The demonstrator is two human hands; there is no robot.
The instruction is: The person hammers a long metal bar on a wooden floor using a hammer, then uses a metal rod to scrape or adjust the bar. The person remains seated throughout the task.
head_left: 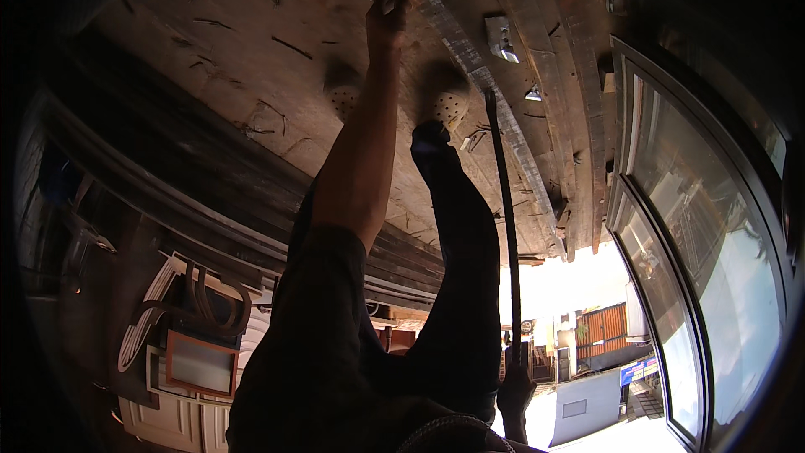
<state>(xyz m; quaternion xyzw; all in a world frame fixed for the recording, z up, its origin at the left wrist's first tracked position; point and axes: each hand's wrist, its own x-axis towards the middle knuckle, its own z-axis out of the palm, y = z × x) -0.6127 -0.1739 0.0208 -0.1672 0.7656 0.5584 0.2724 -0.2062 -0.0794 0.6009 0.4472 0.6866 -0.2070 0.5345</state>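
My left hand (386,23) reaches forward over the floor with its fingers curled closed. Something small and pale shows at the fingers, but I cannot make it out. A long wooden beam (457,38) with worn, whitish patches lies just to the right of that hand. At the lower right, my right hand (515,393) is in deep shadow, wrapped round the end of a long dark bar (505,218). The bar's far tip is slightly flared and meets the beam's edge in the picture; whether they touch, I cannot tell.
Perforated light shoes (450,106) are on my feet. Right of the beam lie more planks (537,59), a crumpled silver packet (501,39) and a small shiny scrap (533,93). Framed glass panels (696,226) stand at right; stacked dark timbers (184,168) and furniture (201,361) are left.
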